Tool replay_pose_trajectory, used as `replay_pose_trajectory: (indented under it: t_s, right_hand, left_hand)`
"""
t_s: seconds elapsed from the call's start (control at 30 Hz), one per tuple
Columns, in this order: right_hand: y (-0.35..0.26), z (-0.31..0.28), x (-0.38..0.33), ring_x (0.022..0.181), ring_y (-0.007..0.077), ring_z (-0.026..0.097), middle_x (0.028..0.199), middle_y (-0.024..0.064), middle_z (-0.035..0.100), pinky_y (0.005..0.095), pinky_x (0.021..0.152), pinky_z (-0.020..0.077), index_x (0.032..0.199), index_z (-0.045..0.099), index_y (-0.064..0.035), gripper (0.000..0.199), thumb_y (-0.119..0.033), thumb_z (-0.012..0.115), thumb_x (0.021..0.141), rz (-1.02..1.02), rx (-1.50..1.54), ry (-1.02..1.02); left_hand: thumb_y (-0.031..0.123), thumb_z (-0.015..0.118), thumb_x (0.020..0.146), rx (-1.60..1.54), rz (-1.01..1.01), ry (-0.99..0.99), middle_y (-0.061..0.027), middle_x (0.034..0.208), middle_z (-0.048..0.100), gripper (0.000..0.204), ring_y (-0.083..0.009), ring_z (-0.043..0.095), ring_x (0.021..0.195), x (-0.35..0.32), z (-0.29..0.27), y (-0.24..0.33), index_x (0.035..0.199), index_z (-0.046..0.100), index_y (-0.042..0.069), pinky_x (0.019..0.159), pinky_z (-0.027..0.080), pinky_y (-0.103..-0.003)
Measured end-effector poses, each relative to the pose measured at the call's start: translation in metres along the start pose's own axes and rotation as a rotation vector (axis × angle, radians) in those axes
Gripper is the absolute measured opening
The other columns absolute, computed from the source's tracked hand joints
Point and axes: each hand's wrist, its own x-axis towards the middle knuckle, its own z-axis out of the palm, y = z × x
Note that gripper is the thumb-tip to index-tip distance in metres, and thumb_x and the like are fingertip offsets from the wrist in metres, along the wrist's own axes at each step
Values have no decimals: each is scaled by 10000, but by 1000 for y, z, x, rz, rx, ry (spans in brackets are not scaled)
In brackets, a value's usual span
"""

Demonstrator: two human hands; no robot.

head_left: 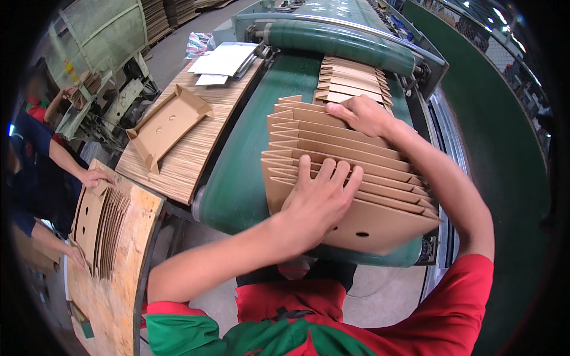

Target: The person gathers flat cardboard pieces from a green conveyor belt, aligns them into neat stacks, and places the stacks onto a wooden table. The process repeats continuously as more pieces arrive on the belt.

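Observation:
A bundle of brown folded cardboard trays [383,228] stands on edge at the near end of the green conveyor belt [237,172], between my hands. Their zigzag folded corners face left, and the nearest panel has round holes. My left hand [320,199] is bent over the upper edges of the nearer trays, its fingertips in among them and its thumb hidden. At the far side of the bundle, my right hand [363,117] grips the rearmost tray, thumb pointing left. Further back, more folded trays [353,80] lie overlapped in a row on the belt, coming from under a green roller [338,44].
Left of the belt, a stacked cardboard surface [184,145] carries one opened tray [169,124] and white sheets [224,61]. At far left, a co-worker's hands [95,177] hold trays on a wooden table [127,249]. A metal rail [448,142] runs along the belt's right.

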Motion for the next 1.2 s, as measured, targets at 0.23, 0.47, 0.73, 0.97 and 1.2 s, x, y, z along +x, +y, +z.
replay_pose_trajectory:
  t_s: [0.23,0.47,0.73,0.97,1.2]
  right_hand:
    - [-22,-6,-27,749,456,648,731,277,666,516,748,520,778,730,25,744,-642,506,1021,-131,-4,47]
    - [-61,-47,-98,1314,472,524,1453,369,462,467,1087,439,1594,185,101,1368,-650,875,683,-338,-198,-508]
    - [-70,-20,-123,1256,441,505,1316,282,503,470,1101,398,1581,211,111,1281,-325,925,611,-277,-133,-281]
    - [-82,-6,-141,1298,448,495,1418,257,484,480,1126,374,1587,253,54,1429,-460,990,476,-156,-243,-79]
    - [-89,0,-138,999,397,653,1015,202,665,453,930,523,1187,640,66,892,-438,960,524,-74,-215,-134]
  left_hand:
    - [142,780,743,77,-145,252,-153,1271,523,703,-311,522,1210,-10,26,20,1396,529,74,1083,355,-559]
    - [153,749,765,195,-223,363,-166,1260,523,528,-316,503,1170,-8,50,20,1242,573,12,1067,368,-502]
    - [566,644,755,-428,125,1040,-180,1514,374,920,-381,301,1497,-62,33,-32,1456,367,37,1244,211,-524]
    - [1007,536,649,-1423,-64,628,-221,1721,79,1513,-367,108,1601,-43,109,-85,1660,-13,25,1295,89,-485]
    - [352,1021,612,-1121,-110,318,-242,1599,334,1399,-362,345,1503,-64,87,-85,1639,130,21,1252,277,-461]
